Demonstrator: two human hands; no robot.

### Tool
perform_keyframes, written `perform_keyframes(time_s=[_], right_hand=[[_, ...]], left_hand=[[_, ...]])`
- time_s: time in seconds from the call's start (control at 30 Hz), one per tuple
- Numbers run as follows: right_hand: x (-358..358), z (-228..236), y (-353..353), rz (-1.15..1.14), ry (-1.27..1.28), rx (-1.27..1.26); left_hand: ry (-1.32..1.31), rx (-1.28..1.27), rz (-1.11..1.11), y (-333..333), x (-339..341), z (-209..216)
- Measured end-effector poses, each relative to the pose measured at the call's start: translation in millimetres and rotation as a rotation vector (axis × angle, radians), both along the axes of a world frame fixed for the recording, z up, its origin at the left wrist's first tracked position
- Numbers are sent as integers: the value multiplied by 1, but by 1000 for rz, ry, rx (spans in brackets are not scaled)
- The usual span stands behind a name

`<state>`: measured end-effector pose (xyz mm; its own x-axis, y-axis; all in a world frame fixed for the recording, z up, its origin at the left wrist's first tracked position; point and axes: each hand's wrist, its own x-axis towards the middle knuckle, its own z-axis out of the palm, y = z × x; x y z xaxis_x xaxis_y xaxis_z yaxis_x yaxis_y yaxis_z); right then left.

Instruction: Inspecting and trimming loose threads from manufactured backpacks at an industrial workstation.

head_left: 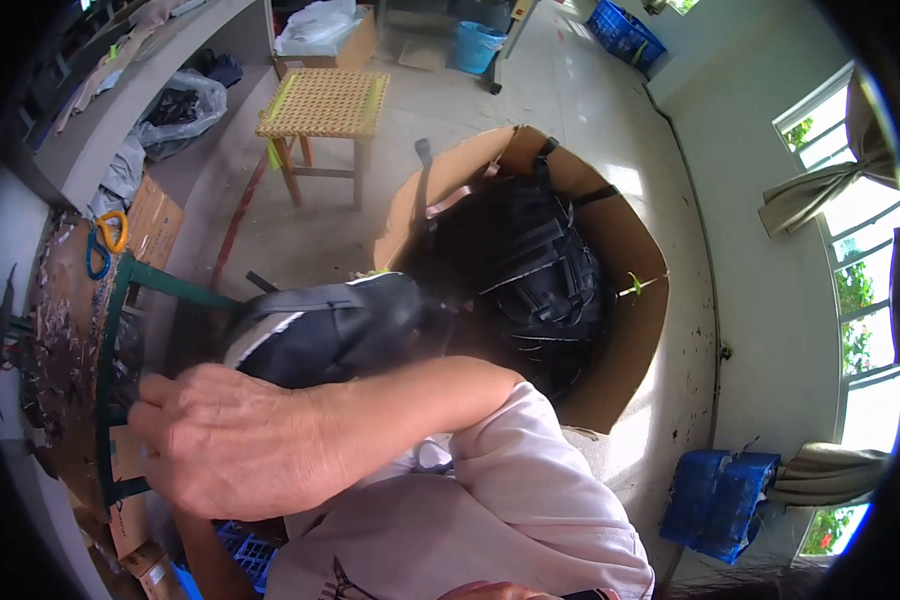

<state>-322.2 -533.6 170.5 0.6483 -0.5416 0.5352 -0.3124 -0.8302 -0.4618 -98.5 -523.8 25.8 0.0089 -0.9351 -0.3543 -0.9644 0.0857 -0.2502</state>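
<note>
My right hand [220,440] reaches across to the left, its arm over my front. Its fingers are curled closed, and I cannot make out what they hold. Just beyond that hand and forearm is a black bag [330,330] with pale piping, partly blurred; the frame does not show what supports it. Only part of my left forearm [210,555] shows at the lower left; the hand itself is hidden behind my right one. A large open cardboard box [635,340] stands ahead, with black bags [540,260] with straps inside.
To the left is a worn table [65,330] with a green metal frame [170,282] beside it and scissors [113,232] at its edge. A woven stool [325,105] stands farther off. A blue crate [240,550] is low left; a blue container [720,500] sits right.
</note>
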Motion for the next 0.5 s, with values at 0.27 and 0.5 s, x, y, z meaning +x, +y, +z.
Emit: perform_keyframes(time_s=[0.27,0.5], right_hand=[[28,-87,-46,141,-188,837],[141,-123,-35,494,-222,831]], left_hand=[[2112,-962,679,100,194,-10],[2001,-1236,803,110,221,5]])
